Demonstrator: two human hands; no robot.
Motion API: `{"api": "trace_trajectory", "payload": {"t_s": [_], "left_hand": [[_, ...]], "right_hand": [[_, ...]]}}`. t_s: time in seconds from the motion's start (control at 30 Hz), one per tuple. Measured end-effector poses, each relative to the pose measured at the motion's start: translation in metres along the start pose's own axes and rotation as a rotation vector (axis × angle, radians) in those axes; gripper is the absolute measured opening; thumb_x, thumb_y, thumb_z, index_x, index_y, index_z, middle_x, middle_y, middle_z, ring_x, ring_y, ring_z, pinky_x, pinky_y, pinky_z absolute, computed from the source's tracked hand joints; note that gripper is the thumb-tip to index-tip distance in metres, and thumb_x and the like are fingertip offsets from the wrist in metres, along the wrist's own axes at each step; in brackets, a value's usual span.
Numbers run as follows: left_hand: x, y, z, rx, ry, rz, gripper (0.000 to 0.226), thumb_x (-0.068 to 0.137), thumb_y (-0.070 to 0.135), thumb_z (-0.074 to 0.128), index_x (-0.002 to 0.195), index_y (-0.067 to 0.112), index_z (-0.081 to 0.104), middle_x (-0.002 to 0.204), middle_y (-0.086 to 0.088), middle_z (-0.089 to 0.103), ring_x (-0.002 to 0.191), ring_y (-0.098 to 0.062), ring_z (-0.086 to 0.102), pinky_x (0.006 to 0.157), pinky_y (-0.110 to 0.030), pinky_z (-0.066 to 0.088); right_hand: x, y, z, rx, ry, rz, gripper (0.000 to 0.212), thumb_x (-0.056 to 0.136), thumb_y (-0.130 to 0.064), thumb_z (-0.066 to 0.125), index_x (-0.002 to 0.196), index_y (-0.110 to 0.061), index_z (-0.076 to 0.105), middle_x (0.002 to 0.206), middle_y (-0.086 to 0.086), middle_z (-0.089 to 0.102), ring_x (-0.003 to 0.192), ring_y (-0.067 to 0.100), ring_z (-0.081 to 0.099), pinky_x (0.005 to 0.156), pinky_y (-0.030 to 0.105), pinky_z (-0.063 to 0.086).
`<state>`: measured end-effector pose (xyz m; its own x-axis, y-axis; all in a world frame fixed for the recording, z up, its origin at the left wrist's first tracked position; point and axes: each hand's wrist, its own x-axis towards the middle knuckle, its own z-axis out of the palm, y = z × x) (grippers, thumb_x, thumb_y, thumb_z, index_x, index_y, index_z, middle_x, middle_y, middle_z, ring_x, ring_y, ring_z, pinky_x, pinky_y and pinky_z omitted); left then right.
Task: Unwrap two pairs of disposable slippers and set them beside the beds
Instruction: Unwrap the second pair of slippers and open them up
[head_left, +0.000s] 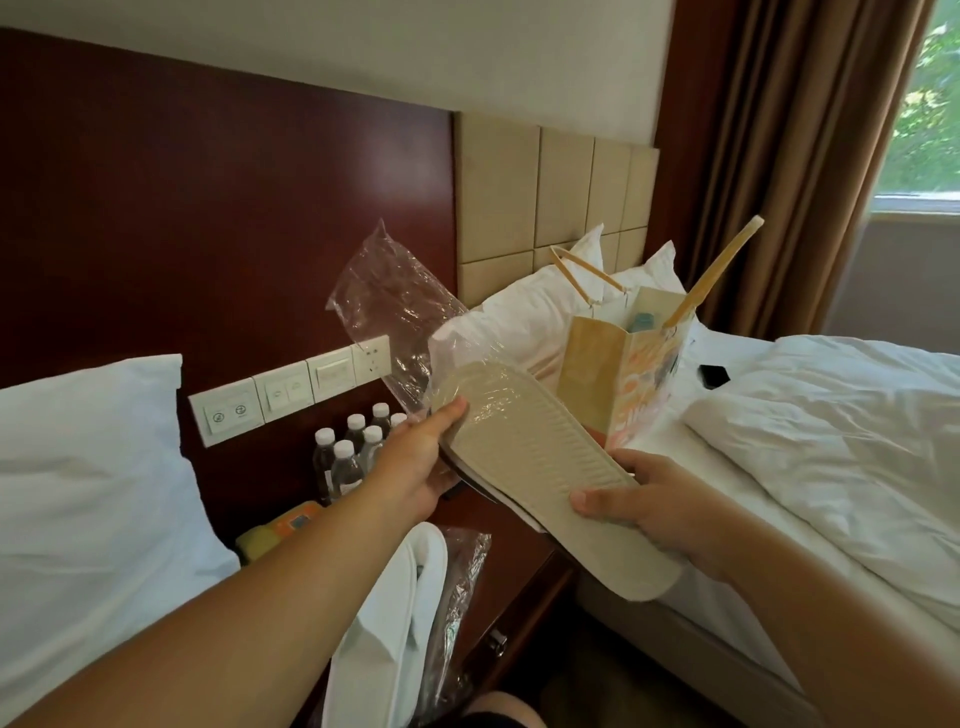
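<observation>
A pair of beige-soled slippers (540, 467) hangs sole-up in mid-air between the two beds. Its far end is still inside a clear plastic wrapper (395, 312) that sticks up toward the headboard. My left hand (421, 462) grips the wrapped end, thumb on the sole. My right hand (644, 504) grips the bare near end. A second pair of white slippers (384, 629) lies on the nightstand below, beside an empty clear wrapper (457, 587).
A dark wooden nightstand (524, 577) stands between the left bed (93, 493) and the right bed (831, 467). Several water bottles (353, 447) stand at its back. A paper gift bag (623, 374) sits on the right bed, near a small black object (714, 375).
</observation>
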<state>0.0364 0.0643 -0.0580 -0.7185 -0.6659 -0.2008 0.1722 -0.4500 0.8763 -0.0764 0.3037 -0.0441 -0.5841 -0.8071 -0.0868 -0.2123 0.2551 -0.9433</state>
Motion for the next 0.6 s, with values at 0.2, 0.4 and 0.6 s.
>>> {"api": "trace_trajectory", "payload": {"t_s": [0.2, 0.4, 0.6], "left_hand": [[0.031, -0.018, 0.002, -0.019, 0.044, -0.025, 0.027, 0.088, 0.028, 0.069, 0.112, 0.016, 0.066, 0.094, -0.005, 0.073, 0.069, -0.016, 0.070, 0.056, -0.029, 0.056], [0.071, -0.051, -0.014, 0.111, 0.190, -0.049, 0.038, 0.092, 0.007, 0.063, 0.122, 0.022, 0.044, 0.110, -0.010, 0.071, 0.075, -0.019, 0.073, 0.061, -0.036, 0.060], [0.102, -0.098, -0.025, 0.410, 0.181, -0.164, 0.038, 0.090, 0.003, 0.064, 0.120, 0.018, 0.046, 0.105, -0.014, 0.068, 0.055, -0.015, 0.070, 0.045, -0.026, 0.053]], "right_hand": [[0.000, 0.034, -0.032, -0.048, 0.024, 0.071, 0.043, 0.054, -0.052, 0.090, 0.092, -0.042, 0.073, 0.091, -0.006, 0.079, 0.079, 0.016, 0.077, 0.064, 0.031, 0.061], [0.012, 0.074, -0.060, 0.009, 0.297, 0.091, 0.053, 0.052, -0.059, 0.086, 0.097, -0.035, 0.073, 0.087, -0.005, 0.079, 0.076, 0.022, 0.077, 0.073, 0.048, 0.063], [0.037, 0.107, -0.068, 0.101, 0.395, 0.109, 0.044, 0.064, -0.054, 0.085, 0.101, -0.035, 0.071, 0.086, -0.010, 0.078, 0.075, 0.018, 0.076, 0.067, 0.044, 0.064]]}}
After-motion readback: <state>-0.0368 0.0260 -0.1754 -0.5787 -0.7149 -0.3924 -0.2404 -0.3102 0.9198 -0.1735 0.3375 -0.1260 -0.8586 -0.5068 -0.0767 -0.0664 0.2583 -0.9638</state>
